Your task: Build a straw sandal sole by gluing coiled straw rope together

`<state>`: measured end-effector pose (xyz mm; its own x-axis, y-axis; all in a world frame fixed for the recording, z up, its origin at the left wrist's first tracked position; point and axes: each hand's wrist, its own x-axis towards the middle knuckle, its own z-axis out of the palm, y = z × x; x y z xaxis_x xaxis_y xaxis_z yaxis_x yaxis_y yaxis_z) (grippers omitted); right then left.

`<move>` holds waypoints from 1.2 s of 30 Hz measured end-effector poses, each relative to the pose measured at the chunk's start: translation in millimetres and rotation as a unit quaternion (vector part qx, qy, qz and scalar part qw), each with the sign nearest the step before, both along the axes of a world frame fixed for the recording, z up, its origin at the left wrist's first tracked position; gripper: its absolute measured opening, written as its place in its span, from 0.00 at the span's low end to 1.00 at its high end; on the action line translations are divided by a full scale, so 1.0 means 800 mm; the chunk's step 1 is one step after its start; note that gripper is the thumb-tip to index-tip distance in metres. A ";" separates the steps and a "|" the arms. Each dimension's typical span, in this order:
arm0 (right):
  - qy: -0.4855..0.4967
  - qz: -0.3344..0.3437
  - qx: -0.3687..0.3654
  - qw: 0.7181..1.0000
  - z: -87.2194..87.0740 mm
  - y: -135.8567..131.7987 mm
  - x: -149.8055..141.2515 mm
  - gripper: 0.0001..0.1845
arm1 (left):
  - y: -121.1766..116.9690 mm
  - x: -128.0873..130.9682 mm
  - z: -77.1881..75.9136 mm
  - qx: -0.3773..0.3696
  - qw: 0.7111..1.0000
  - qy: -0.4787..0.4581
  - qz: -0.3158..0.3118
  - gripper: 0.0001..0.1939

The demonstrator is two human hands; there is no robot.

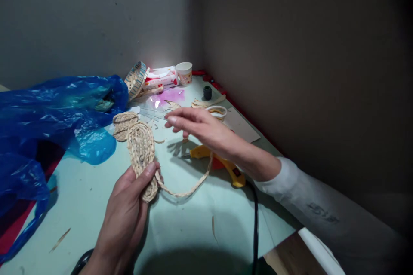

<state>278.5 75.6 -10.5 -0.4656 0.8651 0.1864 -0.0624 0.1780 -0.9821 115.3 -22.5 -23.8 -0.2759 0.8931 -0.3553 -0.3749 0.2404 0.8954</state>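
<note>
My left hand (pixel 129 206) grips the lower part of a small braided straw sole (pixel 141 144), its thumb across the front. From the sole a loose straw braid (pixel 185 193) hangs in a curve to the right, passing under my right wrist. My right hand (pixel 196 124) is raised above the table, fingers stretched out and pointing left, holding nothing that I can see. Below it lies a yellow glue gun (pixel 237 176) with a black cord. Behind the sole rests another woven straw piece (pixel 124 124).
A blue plastic bag (pixel 58 103) spreads over the left side. At the back stand a woven basket (pixel 136 79), a pink-and-white packet (pixel 163 79), a paper cup (pixel 184 73) and a small dark cylinder (pixel 207 92). A white tape ring (pixel 219 111) lies behind my right hand. Walls close off the back and right.
</note>
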 end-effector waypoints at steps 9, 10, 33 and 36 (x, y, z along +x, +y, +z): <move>0.111 -0.159 -0.008 0.981 0.011 0.029 0.039 0.07 | 0.002 -0.014 -0.006 0.022 0.998 0.007 0.055 0.04; 0.105 -0.161 -0.010 0.981 0.010 0.029 0.038 0.08 | 0.001 -0.014 -0.006 0.027 0.998 0.007 0.053 0.05; -0.020 0.067 -0.007 0.998 0.004 -0.023 -0.019 0.14 | -0.011 -0.006 -0.003 0.066 0.997 0.016 -0.022 0.12; -0.001 0.077 -0.050 0.996 0.001 -0.032 -0.027 0.16 | -0.014 0.001 -0.005 0.063 0.997 0.028 -0.033 0.17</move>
<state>256.8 50.1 -10.0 -0.5937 0.7982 0.1020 -0.0795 0.0680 -0.9945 116.0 -34.0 -27.7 -0.2315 0.9466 -0.2242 -0.3106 0.1464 0.9392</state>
